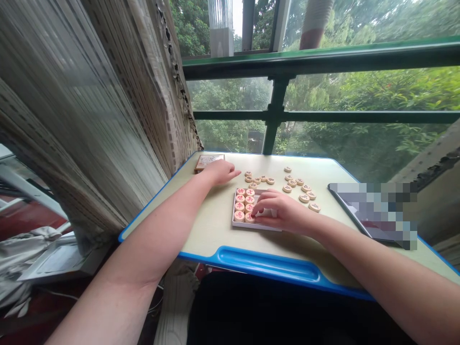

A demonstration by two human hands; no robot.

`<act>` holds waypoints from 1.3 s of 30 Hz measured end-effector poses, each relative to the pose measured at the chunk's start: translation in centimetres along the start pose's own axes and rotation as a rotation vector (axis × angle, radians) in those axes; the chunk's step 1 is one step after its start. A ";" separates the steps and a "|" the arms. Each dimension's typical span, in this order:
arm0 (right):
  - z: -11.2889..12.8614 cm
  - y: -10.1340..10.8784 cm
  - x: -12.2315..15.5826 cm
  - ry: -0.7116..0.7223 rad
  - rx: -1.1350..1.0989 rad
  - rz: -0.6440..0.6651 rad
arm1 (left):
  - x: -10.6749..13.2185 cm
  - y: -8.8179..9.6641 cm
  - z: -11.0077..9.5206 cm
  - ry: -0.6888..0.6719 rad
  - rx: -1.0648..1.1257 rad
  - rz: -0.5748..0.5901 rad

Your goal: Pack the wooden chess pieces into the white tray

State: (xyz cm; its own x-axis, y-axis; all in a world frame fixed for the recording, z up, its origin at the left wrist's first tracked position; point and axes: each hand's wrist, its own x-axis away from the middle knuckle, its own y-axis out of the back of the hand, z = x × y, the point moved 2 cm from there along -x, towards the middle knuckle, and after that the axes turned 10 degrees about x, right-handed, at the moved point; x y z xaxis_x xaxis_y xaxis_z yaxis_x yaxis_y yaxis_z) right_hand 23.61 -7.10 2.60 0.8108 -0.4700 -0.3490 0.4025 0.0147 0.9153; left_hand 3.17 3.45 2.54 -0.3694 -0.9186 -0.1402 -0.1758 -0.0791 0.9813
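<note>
At left, a printed box point(206, 160) lies on the desk point(212, 225). The left hand point(223, 171) is just beside it, fingers loosely extended, nothing visible in them. Next, a shallow white tray point(258, 227) holds red-marked discs point(239, 207) in two columns; a group of loose discs point(270, 181) lies behind it. The right hand point(279, 209) is over the tray, fingertips at the near disc of the second column; cannot tell whether pinching. Further right: scattered discs point(305, 188), then a tablet point(354, 211).
</note>
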 end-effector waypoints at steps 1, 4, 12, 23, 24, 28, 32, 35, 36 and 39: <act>0.0 0.0 0.0 0.001 -0.004 0.004 | 0.0 0.0 0.0 0.000 0.000 -0.001; 0.1 0.1 -0.1 0.004 -0.011 0.016 | 0.1 0.1 0.0 0.001 0.004 0.001; 0.2 0.5 -0.1 -0.042 0.006 0.016 | 0.1 0.1 -0.1 -0.013 0.006 -0.014; -0.8 -0.8 -0.1 -0.047 0.072 -0.079 | 0.2 0.3 -0.2 -0.020 -0.003 -0.015; -0.8 -0.8 -0.1 -0.048 0.081 -0.078 | 0.2 0.3 -0.2 -0.019 -0.001 -0.016; -0.7 -0.7 -0.1 -0.061 0.107 -0.073 | 0.1 0.2 -0.1 -0.007 0.010 -0.010; -0.7 -0.6 -0.1 -0.048 0.090 -0.081 | 0.2 0.3 0.0 0.003 0.018 -0.008; -0.6 -0.6 -0.2 -0.027 0.062 -0.070 | 0.2 0.3 -0.1 0.004 0.012 -0.004; -0.5 -0.6 -0.2 -0.025 0.057 -0.067 | 0.2 0.3 -0.1 0.005 0.010 -0.003; -0.5 -0.7 -0.2 -0.035 0.051 -0.065 | 0.2 0.4 -0.1 0.009 0.010 0.003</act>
State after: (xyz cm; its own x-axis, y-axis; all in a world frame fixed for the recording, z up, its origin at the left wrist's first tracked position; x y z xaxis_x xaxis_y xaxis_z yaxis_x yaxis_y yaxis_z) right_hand 23.38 -6.53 1.94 0.7681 -0.4988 -0.4016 0.4309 -0.0613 0.9003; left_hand 3.14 3.14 2.88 -0.3618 -0.9223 -0.1357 -0.1833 -0.0723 0.9804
